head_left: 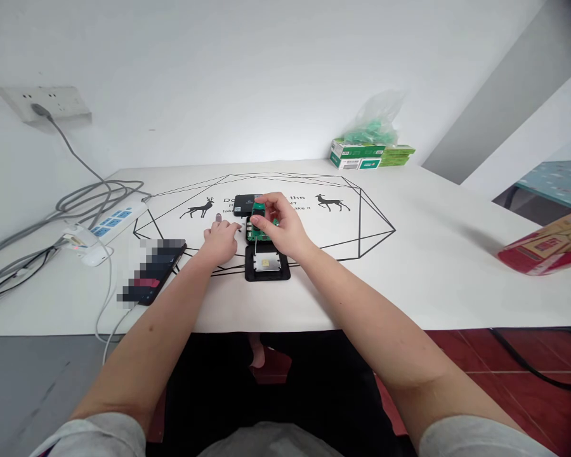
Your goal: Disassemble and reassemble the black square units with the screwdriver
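Observation:
My right hand (278, 222) holds a small green part (258, 208) between thumb and fingers, over a green circuit board (257, 235) in a black case. My left hand (221, 241) rests on the table just left of the board, its fingers apart and nothing seen in them. Directly in front of the board lies a black cover (268, 275) with a silver plate (266, 262) inside. Behind the board sits a flat black box (244, 204), partly hidden by my right hand.
A phone (159, 273) lies at the left, near a power strip (114, 222) and coiled cables (95, 193). Green and white boxes (356, 154) with a plastic bag (375, 124) stand at the back right. A red and yellow package (547, 244) is at the far right.

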Demonstrator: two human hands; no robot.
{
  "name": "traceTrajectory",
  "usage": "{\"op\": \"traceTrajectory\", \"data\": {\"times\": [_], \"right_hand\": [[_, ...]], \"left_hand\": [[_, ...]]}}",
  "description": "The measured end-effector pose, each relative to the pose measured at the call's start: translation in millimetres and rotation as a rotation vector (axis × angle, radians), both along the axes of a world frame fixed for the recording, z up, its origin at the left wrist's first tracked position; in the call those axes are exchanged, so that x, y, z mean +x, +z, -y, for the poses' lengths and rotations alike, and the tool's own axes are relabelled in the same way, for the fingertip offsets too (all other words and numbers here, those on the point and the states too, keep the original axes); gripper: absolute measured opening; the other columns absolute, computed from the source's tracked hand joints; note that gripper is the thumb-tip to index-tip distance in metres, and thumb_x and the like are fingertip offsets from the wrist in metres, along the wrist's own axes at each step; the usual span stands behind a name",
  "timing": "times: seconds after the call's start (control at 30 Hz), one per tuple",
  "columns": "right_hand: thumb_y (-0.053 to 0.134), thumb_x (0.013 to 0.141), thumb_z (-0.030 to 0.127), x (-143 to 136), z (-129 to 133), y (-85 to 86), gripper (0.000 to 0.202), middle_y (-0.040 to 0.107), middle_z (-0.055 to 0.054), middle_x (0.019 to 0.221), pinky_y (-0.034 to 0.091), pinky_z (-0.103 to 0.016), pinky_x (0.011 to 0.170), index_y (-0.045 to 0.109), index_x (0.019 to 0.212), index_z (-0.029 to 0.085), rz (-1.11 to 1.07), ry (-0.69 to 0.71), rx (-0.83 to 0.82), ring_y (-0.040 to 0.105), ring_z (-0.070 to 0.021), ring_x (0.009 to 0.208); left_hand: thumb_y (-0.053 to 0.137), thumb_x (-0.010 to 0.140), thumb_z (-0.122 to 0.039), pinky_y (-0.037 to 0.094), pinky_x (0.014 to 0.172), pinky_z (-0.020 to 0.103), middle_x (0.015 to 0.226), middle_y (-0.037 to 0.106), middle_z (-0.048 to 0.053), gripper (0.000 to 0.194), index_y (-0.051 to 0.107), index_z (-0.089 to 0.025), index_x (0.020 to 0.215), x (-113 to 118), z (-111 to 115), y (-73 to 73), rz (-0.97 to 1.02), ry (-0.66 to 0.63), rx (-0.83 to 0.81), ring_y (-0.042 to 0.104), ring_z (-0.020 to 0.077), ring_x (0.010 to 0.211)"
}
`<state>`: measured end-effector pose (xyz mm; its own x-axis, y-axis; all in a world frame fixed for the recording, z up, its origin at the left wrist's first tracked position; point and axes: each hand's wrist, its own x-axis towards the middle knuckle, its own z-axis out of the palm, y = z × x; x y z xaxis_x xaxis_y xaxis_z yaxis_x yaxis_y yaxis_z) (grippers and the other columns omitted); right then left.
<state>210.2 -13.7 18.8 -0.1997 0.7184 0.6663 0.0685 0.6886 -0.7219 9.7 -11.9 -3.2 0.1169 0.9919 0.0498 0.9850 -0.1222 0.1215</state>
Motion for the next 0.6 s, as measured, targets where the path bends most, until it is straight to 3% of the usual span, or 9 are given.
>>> {"op": "traceTrajectory", "data": {"times": [0.2,0.33,0.6], "right_hand": [[0.074,0.096,0.061,2,-4,-4.2,0.048,0.065,-0.003,0.103,0.057,-0.039,0.072,0.062,0.132,0.032,-0.019,-0.068,-0.016,0.056,-0.0181,0.075],[0.065,0.101,0.066,6,-12,-7.2,0.054,0.067,-0.007,0.116,0.061,-0.043,0.085,0.059,0.143,0.033,-0.102,-0.190,0.016,0.063,-0.0217,0.088],[0.069,0.099,0.047,3,-15,-13.5,0.037,0.075,-0.009,0.123,0.062,-0.042,0.086,0.064,0.129,0.028,-0.034,-0.227,-0.018,0.069,-0.0212,0.093]], "left_hand": [[0.047,0.099,-0.015,0.045,0.117,0.060,0.150,0.063,0.014,0.054,0.067,-0.032,0.146,-2,-1,-1.0,0.000,-0.001,0.004,0.050,0.0389,0.147],[0.048,0.097,-0.014,0.045,0.117,0.061,0.152,0.063,0.015,0.054,0.068,-0.030,0.145,-2,-2,-0.8,0.004,-0.003,0.000,0.049,0.0403,0.148],[0.053,0.098,-0.019,0.045,0.120,0.060,0.159,0.059,0.017,0.049,0.069,-0.024,0.145,-3,-4,-1.3,-0.018,0.033,0.017,0.044,0.0424,0.153]]}}
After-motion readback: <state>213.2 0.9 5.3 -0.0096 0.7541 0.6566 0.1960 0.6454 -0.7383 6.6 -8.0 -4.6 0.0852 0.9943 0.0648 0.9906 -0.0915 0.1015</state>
